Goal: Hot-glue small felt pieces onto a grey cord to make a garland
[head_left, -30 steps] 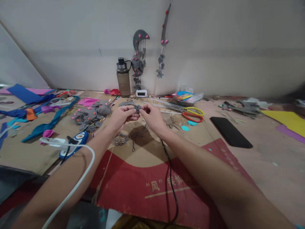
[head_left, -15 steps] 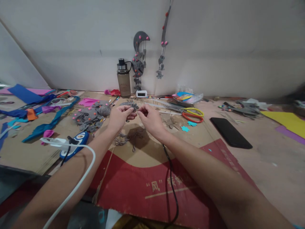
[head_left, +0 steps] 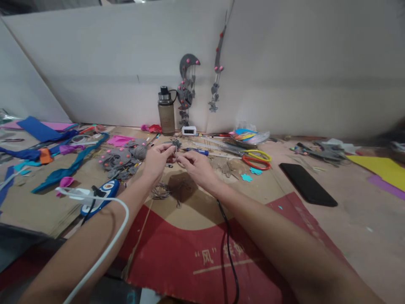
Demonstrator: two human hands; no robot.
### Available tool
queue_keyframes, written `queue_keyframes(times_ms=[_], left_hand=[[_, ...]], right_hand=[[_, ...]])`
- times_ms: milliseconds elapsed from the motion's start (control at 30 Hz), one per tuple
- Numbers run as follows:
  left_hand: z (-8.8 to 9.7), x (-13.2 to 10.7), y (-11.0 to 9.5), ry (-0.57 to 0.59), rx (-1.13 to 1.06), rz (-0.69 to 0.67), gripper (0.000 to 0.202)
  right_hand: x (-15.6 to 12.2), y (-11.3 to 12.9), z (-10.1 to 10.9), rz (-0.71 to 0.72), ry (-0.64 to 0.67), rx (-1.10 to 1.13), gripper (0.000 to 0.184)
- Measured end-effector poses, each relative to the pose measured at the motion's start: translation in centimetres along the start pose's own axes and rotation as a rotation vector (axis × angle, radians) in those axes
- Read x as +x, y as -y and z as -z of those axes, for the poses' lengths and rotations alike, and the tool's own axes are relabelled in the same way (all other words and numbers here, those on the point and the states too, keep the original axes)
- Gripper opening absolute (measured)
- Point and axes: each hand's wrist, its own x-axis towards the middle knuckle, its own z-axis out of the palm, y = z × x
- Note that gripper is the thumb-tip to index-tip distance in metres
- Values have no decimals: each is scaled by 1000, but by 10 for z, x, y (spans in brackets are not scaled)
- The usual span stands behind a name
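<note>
My left hand (head_left: 158,159) is closed in a pinch at a small grey felt flower (head_left: 177,144), which shows just above its fingertips. My right hand (head_left: 196,167) is pinched too, its fingertips close to the left ones; what lies between them, perhaps thin grey cord, is too small to make out. Below the hands, a loose coil of grey cord (head_left: 160,191) lies on the red and tan cardboard (head_left: 164,261). Behind the right hand lies a blue pen-like tool (head_left: 198,151). Grey felt pieces with pink and orange balls (head_left: 118,157) are heaped beside my left hand.
Scissors with yellow and red handles (head_left: 257,160), turquoise felt flowers (head_left: 247,177) and a black phone (head_left: 306,184) lie to the right. At the back stand a bottle (head_left: 166,116) and small white clock (head_left: 189,130). A black cable (head_left: 228,236) crosses the cardboard; a blue glue-gun-like device (head_left: 104,196) lies left.
The view has tilted up slightly, so the scene sits lower. My hands have shifted a little left, the right fingertips lower beneath the felt flower, and the blue pen-like tool now shows behind them.
</note>
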Motion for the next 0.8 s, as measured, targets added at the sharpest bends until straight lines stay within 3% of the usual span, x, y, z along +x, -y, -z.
queue_keyframes(times_ms=[167, 233, 333, 400, 500, 600, 800], left_hand=[[18, 14, -4, -61, -180, -29, 24], [24, 18, -7, -63, -249, -35, 23], [30, 20, -11, -54, -320, -42, 21], [30, 19, -13, -51, -339, -41, 21], [28, 17, -13, -69, -332, -30, 22], [26, 17, -10, -83, -318, -41, 25], [17, 14, -1, -64, -241, -57, 26]], right_hand=[[1, 6, 3, 33, 166, 55, 38], [4, 5, 8, -15, 119, 51, 39], [9, -5, 19, -141, -124, -60, 33], [10, -17, 25, -223, -219, -191, 27], [7, -40, 24, -382, -162, -413, 33], [2, -59, 14, -449, -121, -462, 40], [9, -78, 10, -379, -128, -286, 6]])
